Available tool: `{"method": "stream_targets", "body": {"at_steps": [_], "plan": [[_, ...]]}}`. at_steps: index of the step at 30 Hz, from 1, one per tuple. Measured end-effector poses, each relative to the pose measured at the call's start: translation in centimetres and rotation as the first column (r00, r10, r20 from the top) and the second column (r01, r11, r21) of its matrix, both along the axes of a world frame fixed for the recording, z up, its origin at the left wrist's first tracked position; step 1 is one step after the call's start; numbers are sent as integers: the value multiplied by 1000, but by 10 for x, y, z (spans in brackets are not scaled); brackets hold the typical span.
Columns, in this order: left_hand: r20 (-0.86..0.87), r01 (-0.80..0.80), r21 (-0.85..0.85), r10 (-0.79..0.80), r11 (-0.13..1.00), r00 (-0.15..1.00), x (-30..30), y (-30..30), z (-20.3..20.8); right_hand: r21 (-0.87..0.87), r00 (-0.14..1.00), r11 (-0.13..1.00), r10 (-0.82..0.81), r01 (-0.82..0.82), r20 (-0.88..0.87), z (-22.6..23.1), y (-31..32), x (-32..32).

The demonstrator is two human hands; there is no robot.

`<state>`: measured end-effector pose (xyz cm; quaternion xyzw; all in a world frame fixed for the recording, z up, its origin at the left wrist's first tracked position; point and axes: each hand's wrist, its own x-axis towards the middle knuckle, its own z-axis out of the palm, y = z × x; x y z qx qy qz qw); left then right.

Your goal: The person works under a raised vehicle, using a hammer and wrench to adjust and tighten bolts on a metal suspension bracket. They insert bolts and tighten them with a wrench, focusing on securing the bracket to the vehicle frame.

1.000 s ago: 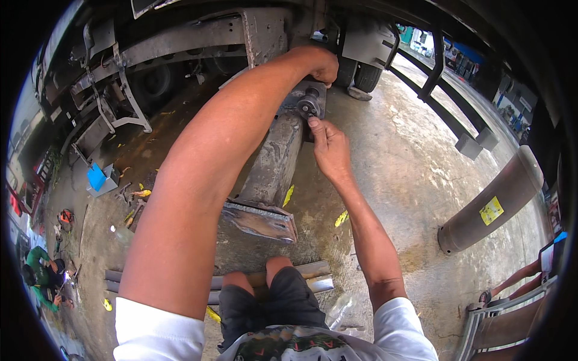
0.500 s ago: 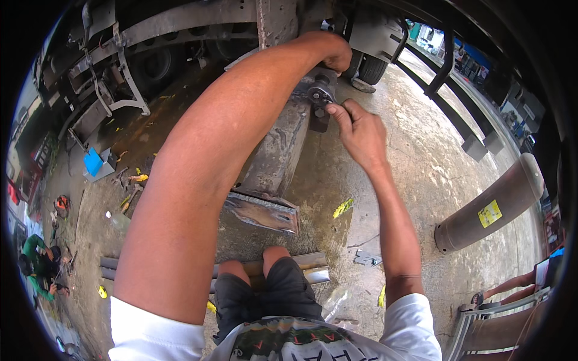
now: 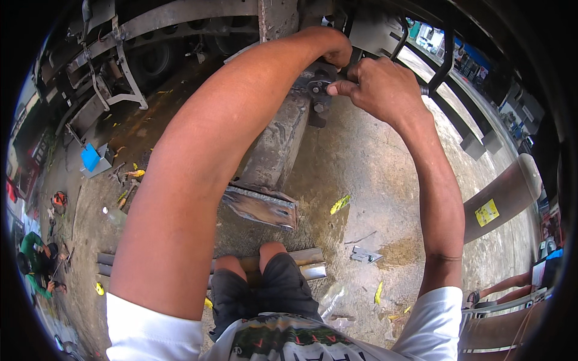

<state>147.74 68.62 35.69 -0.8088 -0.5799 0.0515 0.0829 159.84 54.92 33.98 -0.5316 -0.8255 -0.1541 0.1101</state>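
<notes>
My right hand [image 3: 388, 87] is closed round the handle of a ratchet wrench [image 3: 317, 88], its thumb pressed along the handle near the round head. The handle's end shows past the far side of the fist. The wrench head sits at a dark metal bracket [image 3: 317, 120] on the side of a rusty steel beam [image 3: 274, 150]. A hex bolt head [image 3: 319, 107] shows just below the wrench. Beyond the wrench, my left hand [image 3: 338, 51] reaches over the beam with curled fingers; what they grip is hidden.
A bent steel plate [image 3: 262, 207] ends the beam near my legs. Steel channels [image 3: 307, 265] lie by my knees. A brown gas cylinder [image 3: 500, 198] lies at right. Truck frame parts [image 3: 186, 18] stretch across the top. At far left a person in green [image 3: 36, 265] crouches.
My right hand has swung outward and away to the right with the ratchet handle, and the elbow has moved right. The left hand stays at nearly the same place.
</notes>
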Motion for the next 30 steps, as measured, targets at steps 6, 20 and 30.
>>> {"method": "stream_targets", "body": {"at_steps": [6,20,30], "plan": [[11,18,56,-18,998,1000,2,4,2,-2,631,989,91,-145,-770,-120,33,5],[-9,46,7,-46,999,999,-2,3,2,156,972,968,214,-199,-92,-36,8,21],[-9,42,36,-42,998,999,-1,2,0,136,995,989,73,-64,-67,-34,18,42]]}}
